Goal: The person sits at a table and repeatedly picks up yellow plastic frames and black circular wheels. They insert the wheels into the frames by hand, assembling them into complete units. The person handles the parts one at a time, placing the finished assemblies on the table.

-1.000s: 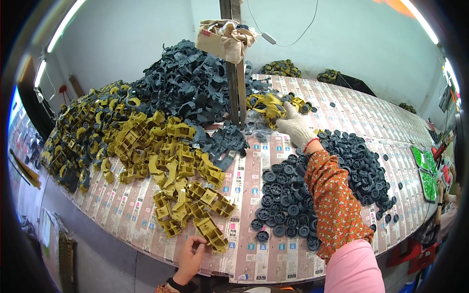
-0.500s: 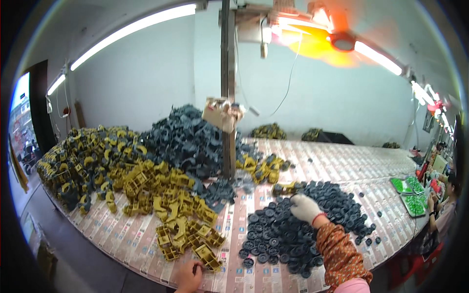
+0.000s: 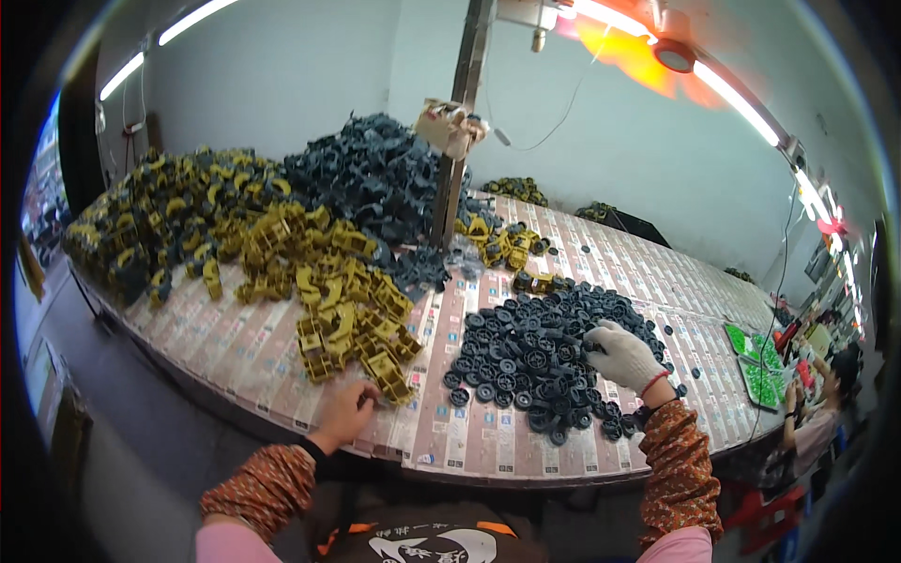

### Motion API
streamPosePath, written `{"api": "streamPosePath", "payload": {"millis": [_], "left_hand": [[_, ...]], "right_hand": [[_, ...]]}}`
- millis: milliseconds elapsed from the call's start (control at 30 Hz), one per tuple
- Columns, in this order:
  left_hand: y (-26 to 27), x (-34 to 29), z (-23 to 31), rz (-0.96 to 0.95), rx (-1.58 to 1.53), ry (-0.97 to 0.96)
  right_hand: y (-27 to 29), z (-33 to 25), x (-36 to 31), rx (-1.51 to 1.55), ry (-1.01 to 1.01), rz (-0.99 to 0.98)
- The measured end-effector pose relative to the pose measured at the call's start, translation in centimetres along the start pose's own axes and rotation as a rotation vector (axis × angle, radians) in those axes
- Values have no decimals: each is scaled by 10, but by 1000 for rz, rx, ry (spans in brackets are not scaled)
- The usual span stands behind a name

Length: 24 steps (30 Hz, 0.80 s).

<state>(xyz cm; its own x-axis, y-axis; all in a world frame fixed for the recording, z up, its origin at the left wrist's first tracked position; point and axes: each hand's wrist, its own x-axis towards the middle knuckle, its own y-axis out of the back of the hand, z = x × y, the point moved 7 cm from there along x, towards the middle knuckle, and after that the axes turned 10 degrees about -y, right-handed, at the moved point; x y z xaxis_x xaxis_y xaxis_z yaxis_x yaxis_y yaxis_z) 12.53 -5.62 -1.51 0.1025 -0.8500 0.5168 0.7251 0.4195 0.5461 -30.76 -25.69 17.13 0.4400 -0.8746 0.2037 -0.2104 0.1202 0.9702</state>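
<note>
- Dark wheels [image 3: 540,355] are heaped at 4 o'clock on the surface [image 3: 488,441]; picking among them appears to be the step in hand
- The gloved right hand [image 3: 624,357] is held at their 3 o'clock side, fingers narrowed; whether a wheel is gripped cannot be told
- A secure pinch on one wheel seems called for
- The bare left hand [image 3: 349,413] is poised at 7 o'clock, beside the yellow frames [image 3: 383,369], fingers loosely curled; whether anything is held cannot be told
- The dark garment [image 3: 413,540] at 6 o'clock is lettered in white; what is printed on the surface cannot be read
</note>
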Motion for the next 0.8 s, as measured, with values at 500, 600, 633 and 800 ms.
{"api": "streamPosePath", "payload": {"millis": [500,600,633,800], "left_hand": [[-4,14,11,-373,252,-251],[-2,12,3,-425,248,-158],[-3,13,3,-447,228,-133],[-9,6,-7,-487,243,-85]], "right_hand": [[-56,80,163,-194,-107,-67],[-87,96,260,-246,-170,-37],[-93,115,287,-290,-156,-14],[-127,158,385,-294,-269,-47]]}}
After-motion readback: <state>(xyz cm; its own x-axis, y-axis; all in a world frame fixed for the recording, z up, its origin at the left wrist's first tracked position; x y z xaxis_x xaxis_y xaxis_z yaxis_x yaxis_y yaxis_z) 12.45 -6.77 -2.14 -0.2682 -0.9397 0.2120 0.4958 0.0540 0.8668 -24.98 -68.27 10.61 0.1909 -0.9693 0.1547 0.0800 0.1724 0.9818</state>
